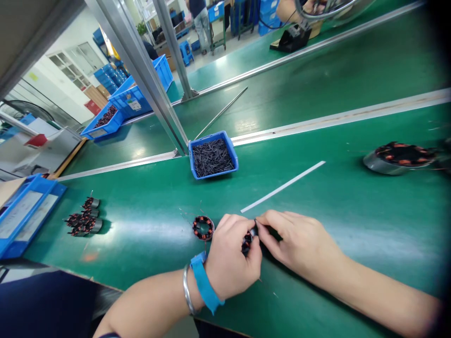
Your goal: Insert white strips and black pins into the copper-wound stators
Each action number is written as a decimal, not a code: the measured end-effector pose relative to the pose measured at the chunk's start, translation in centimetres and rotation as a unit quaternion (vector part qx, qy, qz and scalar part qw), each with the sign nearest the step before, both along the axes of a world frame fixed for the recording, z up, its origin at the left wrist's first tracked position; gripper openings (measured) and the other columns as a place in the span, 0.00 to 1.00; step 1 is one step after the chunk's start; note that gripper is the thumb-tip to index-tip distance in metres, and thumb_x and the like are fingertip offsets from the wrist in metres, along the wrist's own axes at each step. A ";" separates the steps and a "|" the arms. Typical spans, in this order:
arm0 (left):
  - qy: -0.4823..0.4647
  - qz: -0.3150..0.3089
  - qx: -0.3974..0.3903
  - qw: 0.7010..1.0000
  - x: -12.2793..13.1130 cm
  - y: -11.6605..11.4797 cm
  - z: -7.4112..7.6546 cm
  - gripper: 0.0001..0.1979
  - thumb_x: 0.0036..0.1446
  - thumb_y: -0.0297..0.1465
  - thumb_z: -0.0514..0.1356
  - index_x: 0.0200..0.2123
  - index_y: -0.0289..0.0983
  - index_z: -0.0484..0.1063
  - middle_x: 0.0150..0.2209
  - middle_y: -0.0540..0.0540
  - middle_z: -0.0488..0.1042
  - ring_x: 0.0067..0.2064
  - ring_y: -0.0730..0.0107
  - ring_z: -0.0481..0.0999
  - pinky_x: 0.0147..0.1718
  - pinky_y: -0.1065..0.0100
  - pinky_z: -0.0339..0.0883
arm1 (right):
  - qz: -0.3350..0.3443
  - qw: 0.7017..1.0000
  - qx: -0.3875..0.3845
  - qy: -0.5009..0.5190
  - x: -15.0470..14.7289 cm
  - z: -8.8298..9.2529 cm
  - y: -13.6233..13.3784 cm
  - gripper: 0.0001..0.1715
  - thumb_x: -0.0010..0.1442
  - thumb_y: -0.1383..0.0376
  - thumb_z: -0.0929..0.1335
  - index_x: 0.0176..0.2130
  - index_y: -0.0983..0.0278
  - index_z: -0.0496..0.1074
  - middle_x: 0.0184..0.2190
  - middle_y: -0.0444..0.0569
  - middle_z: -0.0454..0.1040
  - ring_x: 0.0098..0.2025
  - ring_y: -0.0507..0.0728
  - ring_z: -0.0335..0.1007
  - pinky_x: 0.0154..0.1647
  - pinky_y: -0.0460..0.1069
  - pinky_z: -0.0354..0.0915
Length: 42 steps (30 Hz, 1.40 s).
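Green workbench point(155, 197), workshop floor point(230, 49) behind; left hand point(229, 258) gripping a wound stator point(247, 241), right hand point(305, 234) pinching a small black piece point(256, 225).

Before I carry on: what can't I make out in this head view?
Head view:
- Held wound part: mostly hidden by the left hand.
- Right hand: its fingertips meet the part's dark edge; too small and covered to tell gripping from touching.
- Wound part at far right: right end blurred, lost at the dark picture edge.
- Black pieces: too small and heaped to count.
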<state>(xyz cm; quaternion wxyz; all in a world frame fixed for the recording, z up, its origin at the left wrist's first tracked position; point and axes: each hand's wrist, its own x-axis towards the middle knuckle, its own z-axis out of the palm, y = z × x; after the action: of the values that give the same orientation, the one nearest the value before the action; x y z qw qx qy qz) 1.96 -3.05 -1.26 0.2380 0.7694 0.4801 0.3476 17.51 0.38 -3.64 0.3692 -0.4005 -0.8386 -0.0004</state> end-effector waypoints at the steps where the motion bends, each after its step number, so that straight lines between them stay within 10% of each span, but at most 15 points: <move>1: -0.004 0.004 0.000 1.000 0.1 0.0 0.0 0.09 0.55 0.22 0.55 0.40 0.32 0.70 0.36 0.41 0.74 0.39 0.63 0.71 0.38 0.61 0.68 | -0.003 0.999 -0.031 0.025 -0.1 -0.1 -0.2 0.17 0.64 0.69 0.59 0.26 0.63 0.69 0.18 0.44 0.72 0.18 0.52 0.68 0.20 0.47 0.62; 11: -0.011 0.019 0.005 1.000 0.3 0.0 -0.1 0.09 0.55 0.22 0.54 0.39 0.32 0.71 0.36 0.41 0.74 0.39 0.62 0.71 0.39 0.60 0.69 | 0.054 0.937 -0.266 0.221 -0.3 0.0 -1.8 0.15 0.61 0.66 0.63 0.42 0.62 0.77 0.39 0.51 0.81 0.39 0.57 0.79 0.41 0.49 0.75; 19: 0.167 0.020 0.008 0.986 -1.6 -1.0 2.4 0.30 0.52 0.34 0.62 0.56 0.27 0.61 0.55 0.29 0.66 0.55 0.45 0.68 0.50 0.48 0.70 | 0.076 0.849 -0.426 0.302 1.0 -0.5 -0.1 0.22 0.57 0.49 0.69 0.39 0.64 0.79 0.33 0.53 0.82 0.34 0.59 0.79 0.40 0.53 0.76; 27: 0.222 -0.002 0.003 0.975 -1.9 -0.7 2.0 0.12 0.56 0.34 0.59 0.40 0.32 0.70 0.37 0.39 0.75 0.38 0.55 0.75 0.35 0.55 0.75 | 0.170 0.950 -0.203 0.164 0.4 2.2 0.0 0.11 0.62 0.66 0.64 0.34 0.60 0.77 0.27 0.48 0.75 0.28 0.52 0.73 0.27 0.45 0.71; 30: 0.197 -0.021 0.005 0.980 -2.1 -0.5 1.9 0.11 0.53 0.33 0.58 0.39 0.34 0.70 0.37 0.41 0.75 0.38 0.57 0.76 0.36 0.57 0.75 | 0.143 0.952 -0.243 0.120 -0.6 2.8 0.9 0.10 0.57 0.68 0.64 0.27 0.61 0.73 0.22 0.45 0.71 0.22 0.51 0.68 0.21 0.45 0.66; 37: 0.158 -0.066 -0.011 0.985 -1.9 0.2 1.2 0.14 0.54 0.32 0.57 0.44 0.34 0.69 0.43 0.40 0.77 0.44 0.58 0.77 0.43 0.58 0.75 | 0.135 0.774 -0.600 0.151 -0.3 3.0 3.1 0.04 0.51 0.66 0.63 0.25 0.61 0.66 0.16 0.41 0.67 0.16 0.50 0.64 0.15 0.45 0.61; 42: 0.198 -0.078 0.026 0.977 -4.1 0.4 4.0 0.29 0.48 0.42 0.65 0.51 0.33 0.66 0.57 0.34 0.69 0.55 0.48 0.70 0.50 0.50 0.71 | 0.092 0.958 -0.272 0.011 -0.4 5.2 8.1 0.07 0.55 0.61 0.67 0.32 0.62 0.72 0.24 0.51 0.74 0.26 0.56 0.69 0.27 0.51 0.67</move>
<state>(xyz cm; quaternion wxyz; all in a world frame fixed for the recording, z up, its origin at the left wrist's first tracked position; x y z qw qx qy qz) -2.12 -2.66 2.71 0.1442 0.8638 0.4472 0.1817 17.14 8.48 1.52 0.2536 -0.4068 -0.8363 0.2660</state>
